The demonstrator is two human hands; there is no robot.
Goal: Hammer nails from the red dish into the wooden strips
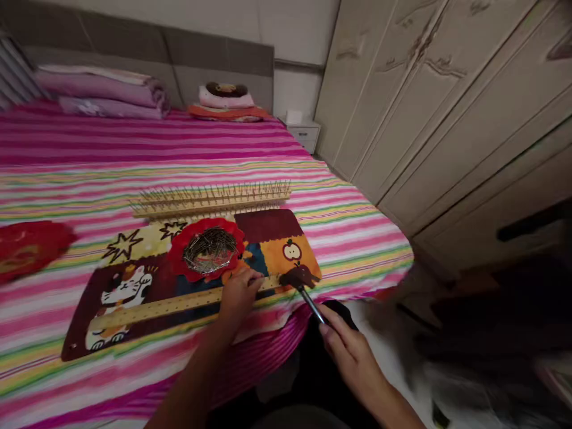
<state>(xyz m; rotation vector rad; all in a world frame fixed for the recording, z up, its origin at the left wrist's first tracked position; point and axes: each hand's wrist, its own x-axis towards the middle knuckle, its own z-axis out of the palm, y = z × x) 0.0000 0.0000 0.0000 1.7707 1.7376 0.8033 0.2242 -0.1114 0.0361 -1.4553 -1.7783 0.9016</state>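
**Right hand (pixel 346 339) grips a hammer (pixel 314 307) beside a hole-dotted wooden strip (pixel 156 313)**

The person's right hand is closed around the hammer's handle, whose dark head lies ahead and to the left, at the strip's near-right end; whether it touches the wood cannot be told. The left hand (pixel 240 293) rests over the strip, thumb and fingers drawn together; whether they pinch anything is unclear. The strip runs beneath this hand, extending to both sides across a patterned placemat (pixel 279 225). Just beyond the left hand, a scalloped red bowl (pixel 177 253) holds loose nails (pixel 213 245). Farther beyond lie nail-studded wooden strips (pixel 214 202). Well to the left hand's left, another red dish (pixel 33 247) sits on the striped bedspread (pixel 357 229).
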